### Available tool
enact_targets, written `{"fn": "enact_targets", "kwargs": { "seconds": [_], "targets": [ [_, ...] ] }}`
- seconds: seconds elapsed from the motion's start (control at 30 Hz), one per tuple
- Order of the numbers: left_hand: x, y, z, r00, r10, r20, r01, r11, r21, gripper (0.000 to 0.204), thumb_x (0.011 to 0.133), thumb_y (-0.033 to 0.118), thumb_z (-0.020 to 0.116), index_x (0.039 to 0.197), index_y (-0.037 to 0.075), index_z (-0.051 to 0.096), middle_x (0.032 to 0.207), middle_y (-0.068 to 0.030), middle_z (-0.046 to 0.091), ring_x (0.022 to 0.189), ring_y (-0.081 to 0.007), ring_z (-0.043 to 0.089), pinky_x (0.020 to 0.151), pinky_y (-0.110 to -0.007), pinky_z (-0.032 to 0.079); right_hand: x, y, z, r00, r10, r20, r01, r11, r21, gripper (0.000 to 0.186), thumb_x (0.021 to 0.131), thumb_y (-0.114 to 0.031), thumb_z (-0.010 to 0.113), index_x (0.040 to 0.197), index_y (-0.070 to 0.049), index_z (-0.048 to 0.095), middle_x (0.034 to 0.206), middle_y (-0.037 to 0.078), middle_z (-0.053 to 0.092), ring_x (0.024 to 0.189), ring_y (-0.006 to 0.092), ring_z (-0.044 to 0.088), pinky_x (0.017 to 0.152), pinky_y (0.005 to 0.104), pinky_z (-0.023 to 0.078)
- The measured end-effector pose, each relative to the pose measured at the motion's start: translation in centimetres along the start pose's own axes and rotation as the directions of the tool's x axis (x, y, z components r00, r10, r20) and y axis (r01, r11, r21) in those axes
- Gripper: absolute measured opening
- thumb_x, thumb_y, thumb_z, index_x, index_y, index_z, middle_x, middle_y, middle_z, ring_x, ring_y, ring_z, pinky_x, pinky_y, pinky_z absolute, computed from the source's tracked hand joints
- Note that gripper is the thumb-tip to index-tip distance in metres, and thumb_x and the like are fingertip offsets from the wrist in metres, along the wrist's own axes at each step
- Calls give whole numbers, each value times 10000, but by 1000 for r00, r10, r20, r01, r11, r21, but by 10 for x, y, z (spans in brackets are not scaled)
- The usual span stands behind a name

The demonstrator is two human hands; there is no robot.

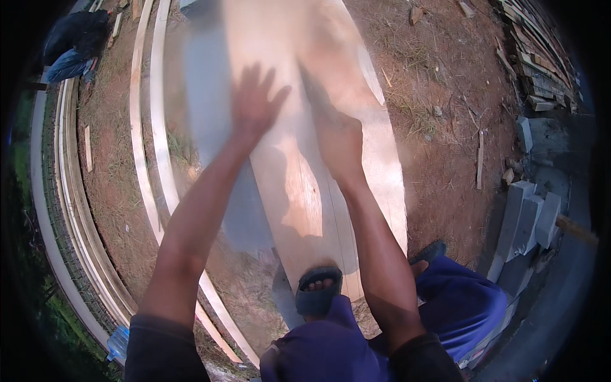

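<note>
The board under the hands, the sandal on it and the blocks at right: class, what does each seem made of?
Board: probably plywood or planed timber, pale tan, smooth, faint grain, though blurred. Sandal: likely rubber or plastic, dark, matte, open-toed. Blocks: apparently concrete, grey, rough, square-edged.

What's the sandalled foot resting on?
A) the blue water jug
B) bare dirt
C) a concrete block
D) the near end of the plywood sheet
D: the sandalled foot sits on the near end of the plywood sheet, while the left hand and right hand lie further up the same sheet.
</note>
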State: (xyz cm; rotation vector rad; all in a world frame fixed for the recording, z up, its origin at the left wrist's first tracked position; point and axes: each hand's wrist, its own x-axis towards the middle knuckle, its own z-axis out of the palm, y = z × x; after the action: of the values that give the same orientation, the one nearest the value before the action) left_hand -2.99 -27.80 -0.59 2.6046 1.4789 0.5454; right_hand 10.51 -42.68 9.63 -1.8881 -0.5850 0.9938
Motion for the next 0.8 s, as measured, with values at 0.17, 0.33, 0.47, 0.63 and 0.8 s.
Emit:
{"fn": "enact_targets", "kwargs": {
  "seconds": [0.17,0.33,0.47,0.63,0.8],
  "targets": [
    [-19,-23,-6,999,-39,18,39,999,28,640,975,555,573,1449,126,563,1574,-203,404,1496,-394,302,1208,-580,212,-113,24,-30,999,9,46,-12,999,48,178,873,-79,630,734,30,610,598,45,569,587,87,507,536,311,411],
    [-25,-25,-2,1000,-20,12,19,999,38,635,976,553,573,1446,125,565,1574,-201,405,1495,-391,305,1204,-580,222,-175,16,-74,988,126,89,-137,982,132,97,885,-13,613,815,40,655,643,-7,573,627,48,515,544,251,394],
    [-4,3,-3,998,-22,62,20,999,41,632,975,549,578,1439,120,573,1569,-200,414,1496,-387,307,1202,-580,229,-11,5,1,998,-52,-17,51,997,-59,255,836,-168,627,729,62,600,584,148,583,559,194,548,575,396,451],
    [-10,-19,-4,999,-19,-33,19,1000,-5,632,972,549,582,1439,123,574,1563,-202,422,1492,-386,314,1201,-585,232,-83,9,-21,996,8,88,-3,999,-53,208,875,-117,622,746,45,608,586,90,561,558,131,529,541,348,431],
    [-27,-13,-2,999,-31,21,31,1000,-3,646,973,553,579,1455,123,556,1576,-202,402,1501,-380,299,1211,-580,215,-197,6,-92,984,156,81,-163,983,88,85,883,-2,617,833,55,654,643,-3,569,625,46,522,549,244,418]
  ]
}}
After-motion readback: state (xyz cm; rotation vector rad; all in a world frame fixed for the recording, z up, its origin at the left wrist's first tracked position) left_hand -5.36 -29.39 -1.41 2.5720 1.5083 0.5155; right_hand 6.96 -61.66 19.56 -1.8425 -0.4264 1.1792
